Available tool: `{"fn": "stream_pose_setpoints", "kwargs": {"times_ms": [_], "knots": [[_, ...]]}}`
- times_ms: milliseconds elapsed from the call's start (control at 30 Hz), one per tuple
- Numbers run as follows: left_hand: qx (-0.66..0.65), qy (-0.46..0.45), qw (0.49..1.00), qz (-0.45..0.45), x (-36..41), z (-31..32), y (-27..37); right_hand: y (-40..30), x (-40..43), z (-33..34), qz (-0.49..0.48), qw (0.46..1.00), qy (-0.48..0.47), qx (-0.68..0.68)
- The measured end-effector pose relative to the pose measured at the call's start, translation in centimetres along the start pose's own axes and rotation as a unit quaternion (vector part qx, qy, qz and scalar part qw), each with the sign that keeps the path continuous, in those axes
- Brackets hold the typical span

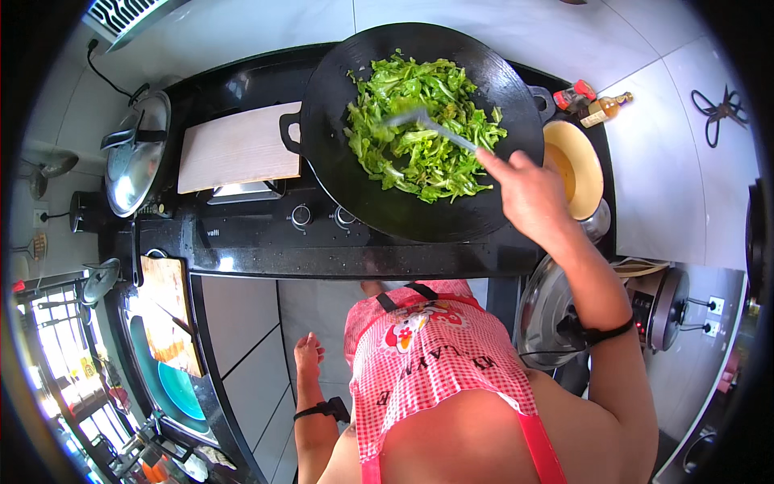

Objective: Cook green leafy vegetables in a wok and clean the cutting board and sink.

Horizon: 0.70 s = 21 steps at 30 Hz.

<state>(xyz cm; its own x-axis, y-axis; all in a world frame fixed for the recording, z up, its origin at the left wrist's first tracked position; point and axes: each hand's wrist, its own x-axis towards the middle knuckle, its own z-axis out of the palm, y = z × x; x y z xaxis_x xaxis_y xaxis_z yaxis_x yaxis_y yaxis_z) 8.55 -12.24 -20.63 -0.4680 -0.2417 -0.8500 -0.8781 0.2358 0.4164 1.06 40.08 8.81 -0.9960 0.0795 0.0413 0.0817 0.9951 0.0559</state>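
Note:
A large black wok (338, 163) sits on the gas stove, with chopped leafy greens (423, 145) heaped in its middle. My right hand (532, 190) grips the handle of a spatula (450, 134), index finger stretched along it. The spatula's blurred head lies among the leaves. Away from the stove, my left hand (309, 351) hangs low beside my red checked apron (441, 357), fingers loosely curled and holding nothing that I can see.
Right of the wok stand a cream bowl (589, 175) with yellowish liquid, a sauce bottle (598, 112) and a red-capped jar (571, 95). Leftward lie a pale board (239, 148), a lidded pan (130, 172) and a cutting board (160, 302) with a knife (175, 322).

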Motion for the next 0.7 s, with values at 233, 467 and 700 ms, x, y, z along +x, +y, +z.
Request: {"fn": "stream_pose_setpoints", "kwargs": {"times_ms": [233,467,700], "knots": [[-0.010,0.018,1.000,-0.005,0.5,-0.3,-1.1,0.3,-5.6,-2.6,0.007,0.991,-0.131,-0.015],[0.019,0.000,1.000,-0.011,0.9,-0.2,-0.6,2.1,-0.1,1.5,0.041,0.998,-0.010,0.046],[-0.004,0.012,1.000,0.010,0.9,-0.5,1.3,3.3,-4.7,-5.9,0.030,0.998,-0.052,0.008]]}}
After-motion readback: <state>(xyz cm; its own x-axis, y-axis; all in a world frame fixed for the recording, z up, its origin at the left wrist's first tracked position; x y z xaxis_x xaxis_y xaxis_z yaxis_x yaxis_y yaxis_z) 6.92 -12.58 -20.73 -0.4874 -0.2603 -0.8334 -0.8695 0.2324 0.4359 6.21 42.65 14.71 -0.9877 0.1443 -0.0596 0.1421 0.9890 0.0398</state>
